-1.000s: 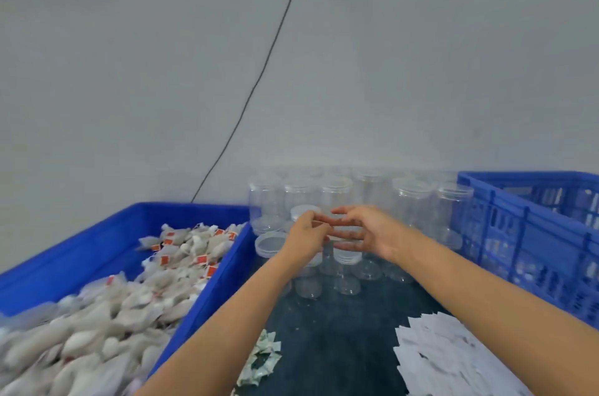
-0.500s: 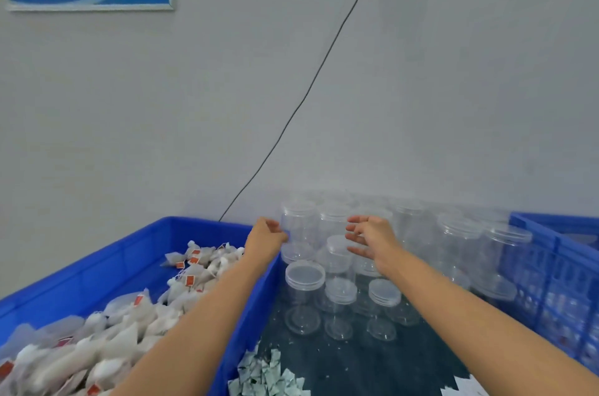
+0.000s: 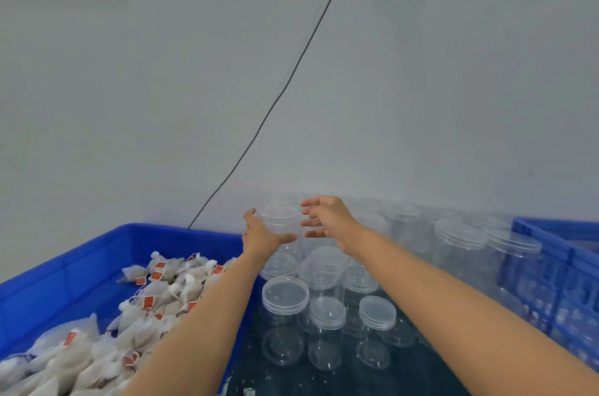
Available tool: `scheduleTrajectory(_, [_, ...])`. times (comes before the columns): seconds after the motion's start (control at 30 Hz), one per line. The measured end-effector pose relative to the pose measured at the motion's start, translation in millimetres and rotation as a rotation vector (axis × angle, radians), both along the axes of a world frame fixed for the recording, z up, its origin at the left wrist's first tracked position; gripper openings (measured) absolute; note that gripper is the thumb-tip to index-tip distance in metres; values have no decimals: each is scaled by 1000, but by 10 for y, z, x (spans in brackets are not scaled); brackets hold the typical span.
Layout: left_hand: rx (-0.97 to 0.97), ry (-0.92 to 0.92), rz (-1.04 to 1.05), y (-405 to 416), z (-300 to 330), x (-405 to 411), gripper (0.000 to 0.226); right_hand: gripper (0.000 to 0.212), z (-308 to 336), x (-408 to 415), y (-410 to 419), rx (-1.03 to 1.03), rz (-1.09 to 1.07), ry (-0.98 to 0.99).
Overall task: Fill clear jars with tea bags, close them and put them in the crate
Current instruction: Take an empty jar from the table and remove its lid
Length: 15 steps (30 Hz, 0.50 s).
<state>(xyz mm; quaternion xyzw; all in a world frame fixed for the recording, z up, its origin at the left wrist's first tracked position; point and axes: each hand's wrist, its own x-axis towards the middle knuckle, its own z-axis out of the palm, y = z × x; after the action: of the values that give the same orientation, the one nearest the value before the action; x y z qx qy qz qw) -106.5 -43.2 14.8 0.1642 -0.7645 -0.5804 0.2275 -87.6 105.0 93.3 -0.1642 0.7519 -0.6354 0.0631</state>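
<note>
Against the grey wall, on the dark worktop (image 3: 405, 376), clear jars stand crowded: about five lidded ones in the near cluster (image 3: 327, 308), and more behind and to the right, too clear and overlapping to count. Two blue containers flank them: a bin (image 3: 97, 253) on the left heaped with tea bags (image 3: 155, 301), too many to count, and a slatted crate (image 3: 557, 266) on the right, cut off by the frame edge. Two hands reach over the jars. The left hand (image 3: 259, 235) has a wide grip, thumb out, its palm beside a rear jar (image 3: 280, 227); whether it touches is unclear. The right hand (image 3: 327, 217) has loosely curled fingers, its grip wide and holding nothing, just right of that jar's lid.
</note>
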Motion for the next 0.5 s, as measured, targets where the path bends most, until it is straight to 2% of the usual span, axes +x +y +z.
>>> scheduleTrajectory(0.13, [0, 46, 44, 31, -104, -67, 107, 33, -47, -4, -39, 32, 9, -20])
scheduleTrajectory(0.3, [-30, 197, 174, 51, -4, 63, 94, 34, 34, 123, 22, 63, 48, -3])
scheduleTrajectory(0.5, [54, 488, 120, 353, 326, 651, 95, 33, 250, 514, 157, 52, 97, 172])
